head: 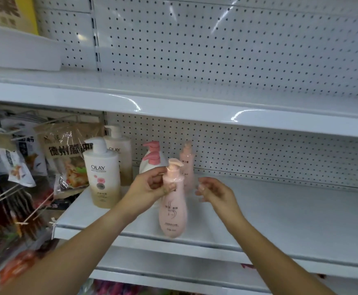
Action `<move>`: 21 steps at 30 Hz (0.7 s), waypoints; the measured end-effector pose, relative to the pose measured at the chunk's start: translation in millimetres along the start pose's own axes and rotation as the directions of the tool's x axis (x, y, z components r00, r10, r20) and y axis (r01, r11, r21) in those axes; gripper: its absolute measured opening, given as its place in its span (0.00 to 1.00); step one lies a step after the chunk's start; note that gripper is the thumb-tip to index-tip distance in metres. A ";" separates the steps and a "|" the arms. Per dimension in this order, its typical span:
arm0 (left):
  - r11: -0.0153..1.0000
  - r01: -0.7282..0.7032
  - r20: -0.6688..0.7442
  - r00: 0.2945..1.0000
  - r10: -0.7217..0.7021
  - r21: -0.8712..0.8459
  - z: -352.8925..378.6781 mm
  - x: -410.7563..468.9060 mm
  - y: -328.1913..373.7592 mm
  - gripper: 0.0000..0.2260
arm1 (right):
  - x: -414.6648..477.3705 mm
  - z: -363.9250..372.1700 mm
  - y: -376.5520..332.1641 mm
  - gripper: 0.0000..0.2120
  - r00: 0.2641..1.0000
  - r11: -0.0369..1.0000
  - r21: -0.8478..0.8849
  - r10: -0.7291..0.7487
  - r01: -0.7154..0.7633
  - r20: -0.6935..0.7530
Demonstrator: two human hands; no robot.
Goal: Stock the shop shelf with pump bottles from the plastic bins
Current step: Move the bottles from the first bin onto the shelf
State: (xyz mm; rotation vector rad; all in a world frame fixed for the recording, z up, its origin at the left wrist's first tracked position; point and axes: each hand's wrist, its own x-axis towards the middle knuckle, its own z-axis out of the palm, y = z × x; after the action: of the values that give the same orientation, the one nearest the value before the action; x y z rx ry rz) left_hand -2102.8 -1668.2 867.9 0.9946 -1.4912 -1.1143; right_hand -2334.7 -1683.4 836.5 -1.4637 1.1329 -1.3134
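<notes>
A pink pump bottle (173,207) stands upright near the front edge of the white middle shelf (280,211). My left hand (150,185) grips its neck just under the pump head. My right hand (213,191) hovers a little to the right of the bottle, fingers apart, holding nothing. Behind it stands a second pink pump bottle (187,167). Further left are white bottles with pink pumps (152,158) and two cream Olay pump bottles (102,173) (119,154). The plastic bins are out of sight.
A bare white shelf (173,107) runs above, backed by pegboard (237,50). Snack bags (67,158) hang on hooks at the left. The middle shelf stretches bare to the right of the bottles. A lower shelf edge (195,273) lies below.
</notes>
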 end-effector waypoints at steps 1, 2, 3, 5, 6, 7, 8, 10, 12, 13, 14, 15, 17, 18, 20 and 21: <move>1.000 -0.008 0.003 1.000 0.008 0.003 3.7 0.1 0.9 0.16 | -11.7 6.7 0.3 0.13 0.997 1.000 0.015 0.013 -0.014 0.070; 1.000 -0.014 -0.001 1.000 0.014 -0.003 7.4 0.4 2.3 0.17 | -21.6 13.6 1.6 0.16 0.990 0.999 0.015 0.029 -0.032 0.141; 1.000 -0.023 -0.002 1.000 0.023 -0.003 10.6 0.7 3.6 0.18 | -30.3 20.1 3.5 0.19 0.979 0.998 0.017 0.049 -0.054 0.199; 0.999 -0.039 0.006 0.999 0.039 0.003 15.1 1.1 4.3 0.20 | -42.6 29.2 9.6 0.27 0.965 0.995 0.010 0.094 -0.100 0.245; 0.999 -0.043 0.008 0.999 0.043 0.004 16.7 0.6 5.1 0.21 | -46.1 31.3 12.5 0.30 0.964 0.994 -0.012 0.112 -0.113 0.240; 0.999 -0.045 0.008 0.999 0.045 0.005 17.6 -0.2 5.3 0.21 | -48.3 32.8 14.6 0.32 0.966 0.992 -0.047 0.125 -0.117 0.228; 0.999 -0.049 0.005 0.999 0.049 0.007 18.1 -0.9 5.2 0.20 | -49.5 33.5 16.4 0.33 0.966 0.990 -0.088 0.131 -0.114 0.222; 0.998 -0.054 0.001 0.999 0.054 0.016 18.0 -2.6 5.1 0.19 | -49.2 33.9 19.1 0.34 0.968 0.987 -0.115 0.134 -0.112 0.214; 0.998 -0.053 0.006 0.999 0.053 0.033 16.7 -3.7 5.6 0.19 | -46.7 35.5 20.2 0.33 0.968 0.987 -0.112 0.139 -0.117 0.210; 0.998 -0.052 0.012 0.999 0.052 0.043 15.6 -3.9 6.0 0.20 | -45.0 36.5 19.8 0.32 0.968 0.986 -0.119 0.141 -0.118 0.209; 0.997 -0.050 0.017 0.999 0.049 0.052 14.5 -4.0 6.5 0.20 | -43.0 37.7 19.7 0.32 0.968 0.985 -0.132 0.141 -0.115 0.207; 0.997 -0.051 0.018 0.999 0.050 0.061 13.6 -3.7 7.2 0.19 | -40.4 38.8 19.4 0.32 0.969 0.983 -0.146 0.138 -0.109 0.207; 0.996 -0.054 0.018 0.998 0.052 0.077 11.6 -2.3 9.1 0.19 | -34.3 41.2 20.6 0.32 0.970 0.982 -0.161 0.129 -0.096 0.208; 0.995 -0.056 0.018 0.998 0.055 0.081 11.0 -1.1 11.4 0.19 | -31.3 42.2 20.3 0.31 0.971 0.983 -0.163 0.120 -0.086 0.208; 0.989 -0.096 0.012 0.995 0.096 0.115 9.3 1.1 16.7 0.20 | -23.6 42.9 19.0 0.31 0.974 0.983 -0.174 0.097 -0.062 0.203; 0.977 -0.130 -0.015 0.991 0.135 0.167 6.7 2.8 20.6 0.21 | -18.8 42.7 18.4 0.31 0.977 0.982 -0.180 0.087 -0.052 0.197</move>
State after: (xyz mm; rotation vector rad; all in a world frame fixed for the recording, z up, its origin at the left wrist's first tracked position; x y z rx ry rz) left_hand -2111.0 -1664.8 887.8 1.0026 -1.6240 -0.8906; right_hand -2294.6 -1668.6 810.4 -1.6296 1.1744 -1.0101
